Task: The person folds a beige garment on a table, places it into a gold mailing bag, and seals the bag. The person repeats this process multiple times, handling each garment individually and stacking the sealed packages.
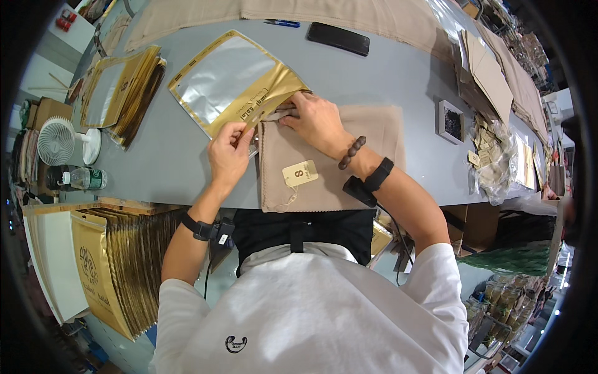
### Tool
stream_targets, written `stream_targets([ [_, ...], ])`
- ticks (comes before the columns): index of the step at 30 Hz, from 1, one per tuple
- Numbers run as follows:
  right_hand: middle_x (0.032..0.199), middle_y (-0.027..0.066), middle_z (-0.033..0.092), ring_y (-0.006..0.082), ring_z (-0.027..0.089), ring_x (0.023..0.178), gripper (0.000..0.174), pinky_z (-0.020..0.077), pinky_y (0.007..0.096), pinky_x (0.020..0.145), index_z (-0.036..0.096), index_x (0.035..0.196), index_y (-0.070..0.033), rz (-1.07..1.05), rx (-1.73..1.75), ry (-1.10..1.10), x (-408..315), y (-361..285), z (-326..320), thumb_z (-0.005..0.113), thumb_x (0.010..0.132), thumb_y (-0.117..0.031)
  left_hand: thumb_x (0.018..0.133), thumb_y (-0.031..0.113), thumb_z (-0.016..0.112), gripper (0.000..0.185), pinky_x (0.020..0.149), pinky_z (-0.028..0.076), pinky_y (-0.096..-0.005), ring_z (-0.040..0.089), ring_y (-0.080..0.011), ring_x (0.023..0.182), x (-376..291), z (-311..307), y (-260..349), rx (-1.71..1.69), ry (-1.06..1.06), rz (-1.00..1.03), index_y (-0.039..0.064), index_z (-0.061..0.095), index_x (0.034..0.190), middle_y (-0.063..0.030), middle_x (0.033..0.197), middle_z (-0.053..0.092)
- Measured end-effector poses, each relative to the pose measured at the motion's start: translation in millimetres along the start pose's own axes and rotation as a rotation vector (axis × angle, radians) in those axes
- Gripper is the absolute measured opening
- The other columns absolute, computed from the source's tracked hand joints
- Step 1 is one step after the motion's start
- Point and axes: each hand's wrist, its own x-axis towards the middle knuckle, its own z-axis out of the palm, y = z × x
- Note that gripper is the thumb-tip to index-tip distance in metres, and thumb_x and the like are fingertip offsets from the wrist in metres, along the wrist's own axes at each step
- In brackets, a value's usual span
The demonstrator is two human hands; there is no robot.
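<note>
A gold packaging bag with a clear window [229, 65] lies slantwise on the table, its near edge raised. My left hand [229, 154] pinches the lower corner of that edge between thumb and fingers. At the bag's other near corner, my right hand [314, 119] has its fingers at the mouth, gripping the edge; the fingertips are partly hidden. Under my right wrist lies a folded beige cloth [327, 191], its far left corner close to the bag's edge. A cream hang tag [300, 173] on a string rests on the cloth.
Gold bags [121, 93] are stacked at the left, near a small white fan [56, 140] and a plastic bottle [88, 178]. A black phone [338, 39] and blue thread snips [282, 23] lie farther back. To the right are a small box [451, 122] and beige cards [488, 70].
</note>
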Motion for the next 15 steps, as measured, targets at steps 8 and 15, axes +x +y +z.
stream_targets([
  [8,0.111,0.016,0.07,0.0328,0.065,0.107,0.024,0.0503,0.0454,0.097,0.069,0.108,-0.003,-0.648,-0.064,-0.062,-20.8,-5.0,10.6,0.059,0.097,-0.021,0.086,0.004,0.08,0.012,0.059,0.049,-0.0306,0.064,-0.0199,0.066,-9.8,-2.2,-0.4,0.148,-0.05,0.42,0.001,0.076,0.097,-0.0089,0.081,0.068],
  [15,0.112,0.0239,0.069,0.0421,0.064,0.106,0.034,0.0488,0.048,0.099,0.066,0.118,0.0,-0.193,-0.111,-0.125,-1.1,18.7,19.4,0.059,0.095,-0.024,0.086,0.004,0.079,0.014,0.065,0.055,-0.0333,0.068,-0.024,0.072,-32.3,-14.8,6.1,0.302,-0.136,0.391,0.002,0.073,0.098,-0.01,0.085,0.069],
])
